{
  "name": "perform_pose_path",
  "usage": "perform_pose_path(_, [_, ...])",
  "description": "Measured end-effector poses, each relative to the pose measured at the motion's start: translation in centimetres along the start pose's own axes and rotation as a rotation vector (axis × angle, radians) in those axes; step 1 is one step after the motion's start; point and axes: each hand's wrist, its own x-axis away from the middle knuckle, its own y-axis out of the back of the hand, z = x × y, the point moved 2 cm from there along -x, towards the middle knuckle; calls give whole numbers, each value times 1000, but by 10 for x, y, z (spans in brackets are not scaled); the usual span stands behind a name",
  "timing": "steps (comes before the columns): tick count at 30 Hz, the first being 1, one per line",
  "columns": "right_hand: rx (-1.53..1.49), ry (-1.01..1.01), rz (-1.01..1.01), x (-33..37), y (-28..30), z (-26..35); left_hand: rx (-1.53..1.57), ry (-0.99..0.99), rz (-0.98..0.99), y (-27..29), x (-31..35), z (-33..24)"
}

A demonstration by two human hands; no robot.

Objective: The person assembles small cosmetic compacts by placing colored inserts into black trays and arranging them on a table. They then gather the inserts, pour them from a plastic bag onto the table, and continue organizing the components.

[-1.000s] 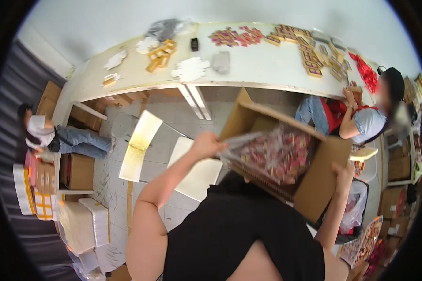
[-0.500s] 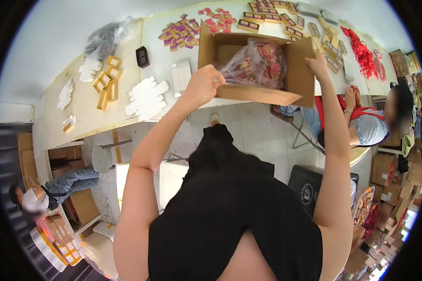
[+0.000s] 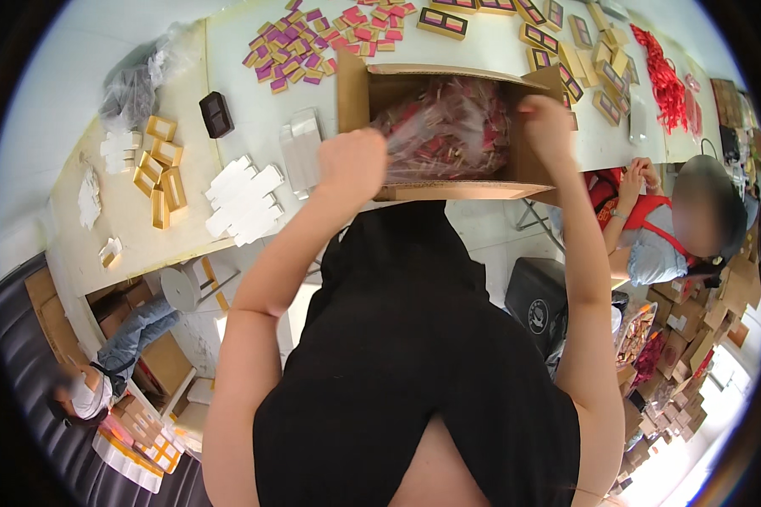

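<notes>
A brown cardboard box [image 3: 461,193] stands open at the near edge of the table, its flaps spread. Inside lies a clear plastic bag [image 3: 448,135] full of small red and gold pieces. My left hand [image 3: 353,166] is closed at the box's left side, where the bag's film runs to its fingers. My right hand [image 3: 551,131] is curled at the right side, by the right flap [image 3: 547,78]; it is slightly blurred, and whatever its fingers hold is hidden.
White flat cartons [image 3: 247,198], gold trays [image 3: 162,173] and a black tray [image 3: 216,115] lie to the left. Small purple and pink-topped boxes [image 3: 292,46] are scattered behind. Windowed boxes [image 3: 537,38] and red ribbons [image 3: 659,80] lie right. A seated person [image 3: 651,220] works at the right.
The box has tilted and come nearer to me, showing more of the bag, which fills more of the opening. My right hand has moved from the outer flap edge inward and down.
</notes>
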Motion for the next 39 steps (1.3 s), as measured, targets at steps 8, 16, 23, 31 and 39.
perform_pose_path(8, [-679, -115, 265, -1, 96, 13, 194, -30, -730, 6, -6, -4])
perform_pose_path(16, [57, 152, 269, -26, -30, 28, 769, 220, -586, 9, -16, -12])
perform_pose_path(23, [-787, -209, 190, -7, 29, -3, 714, 42, -501, -29, -39, -35])
perform_pose_path(31, [-1293, -228, 174, 7, 53, 66, 606, -464, -229, -16, -88, -82])
perform_pose_path(39, [-1633, 6, 222, -80, 68, -27, 836, -832, -503, 192, -84, -108])
